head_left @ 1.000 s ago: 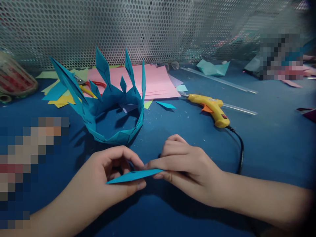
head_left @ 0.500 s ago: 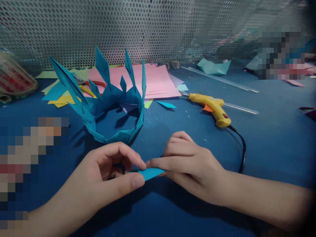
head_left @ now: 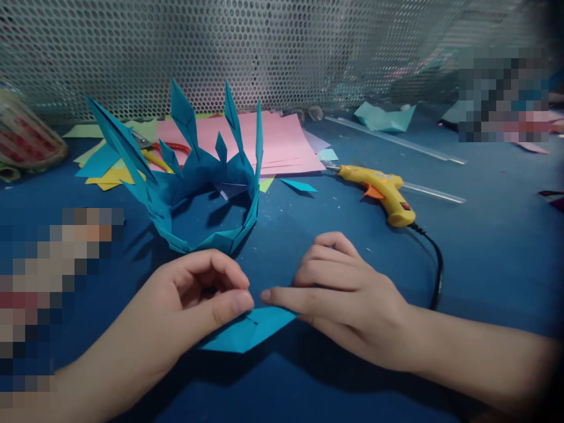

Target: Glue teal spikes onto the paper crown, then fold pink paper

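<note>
A folded piece of blue paper (head_left: 253, 332), pointed at its right end, lies between my two hands above the tabletop. My left hand (head_left: 198, 305) is closed at the paper's far edge, its thumb and index fingertip brought together there. At the right tip, my right hand (head_left: 343, 299) grips the paper with the index finger stretched along the far edge and the thumb beneath, mostly hidden. Just beyond my left hand stands a blue paper crown (head_left: 211, 241) with tall, folded points.
A yellow glue gun (head_left: 379, 188) lies at the right, its black cord (head_left: 438, 264) running behind my right forearm. Farther back are pink sheets (head_left: 282, 141), scissors (head_left: 156, 161) and clear glue sticks (head_left: 396, 141). A perforated metal panel (head_left: 264, 53) borders the table.
The blue paper now shows a wider folded face toward me, reaching lower and farther left. My left thumb and index finger have come together; my right hand keeps its hold.
</note>
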Motion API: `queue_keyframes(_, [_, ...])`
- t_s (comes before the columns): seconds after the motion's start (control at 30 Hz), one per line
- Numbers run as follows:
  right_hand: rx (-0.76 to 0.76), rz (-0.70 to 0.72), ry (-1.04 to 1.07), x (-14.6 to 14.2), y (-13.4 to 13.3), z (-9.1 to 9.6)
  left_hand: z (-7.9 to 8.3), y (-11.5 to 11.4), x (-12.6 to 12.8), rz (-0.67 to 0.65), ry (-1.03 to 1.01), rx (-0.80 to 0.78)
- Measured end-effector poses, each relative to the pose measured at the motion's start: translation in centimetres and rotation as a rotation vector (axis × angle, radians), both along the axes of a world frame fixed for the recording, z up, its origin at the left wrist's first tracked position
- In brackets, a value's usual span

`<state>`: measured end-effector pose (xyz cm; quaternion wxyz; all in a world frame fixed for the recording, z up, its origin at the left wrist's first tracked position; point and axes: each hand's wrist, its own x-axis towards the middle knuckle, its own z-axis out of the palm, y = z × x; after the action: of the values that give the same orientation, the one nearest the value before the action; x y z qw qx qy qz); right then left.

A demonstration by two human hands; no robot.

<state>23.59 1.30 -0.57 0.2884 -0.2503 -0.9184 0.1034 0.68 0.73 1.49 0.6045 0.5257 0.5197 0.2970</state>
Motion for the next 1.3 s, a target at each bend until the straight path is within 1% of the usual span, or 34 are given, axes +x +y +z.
queue_keyframes(0.23, [0.035,-0.029,-0.001,-0.1,-0.1,0.1,-0.4,-0.2,-0.2,-0.003,-0.006,-0.044])
queue_keyframes(0.37, [0.053,-0.038,0.008,-0.2,-0.2,0.2,-0.3,-0.2,-0.1,-0.033,-0.030,-0.063])
queue_keyframes(0.43, [0.058,-0.037,0.010,-0.2,-0.1,0.1,-0.1,-0.2,0.1,-0.057,-0.017,-0.046])
queue_keyframes(0.53, [0.062,-0.039,0.010,-0.1,0.0,0.1,0.0,-0.2,0.2,-0.103,0.006,0.021])
queue_keyframes(0.7, [0.091,-0.059,0.005,0.1,0.2,0.1,-0.3,-0.1,0.2,-0.160,-0.025,0.071])
queue_keyframes(0.77, [0.102,-0.065,-0.007,0.1,0.2,0.1,-0.4,0.1,0.2,-0.173,-0.032,0.128])
queue_keyframes(0.83, [0.105,-0.073,-0.013,0.2,0.2,0.2,-0.3,0.1,0.1,-0.178,0.006,0.207])
queue_keyframes(0.9, [0.108,-0.072,-0.014,0.2,0.1,0.2,-0.3,0.1,0.0,-0.203,0.086,0.313])
queue_keyframes(1.0, [0.111,-0.064,-0.014,0.2,0.2,0.1,-0.4,-0.2,-0.3,-0.278,0.212,0.499])
queue_keyframes(1.1, [0.107,-0.060,-0.003,0.1,0.3,0.0,-0.9,-0.5,-0.5,-0.301,0.255,0.657])
queue_keyframes(1.17, [0.101,-0.053,-0.009,0.1,0.3,0.0,-1.3,-0.6,-0.5,-0.322,0.264,0.721])
queue_keyframes(1.3, [0.105,-0.028,-0.021,-0.1,0.1,-0.1,-1.4,-0.8,-0.3,-0.378,0.315,0.761])
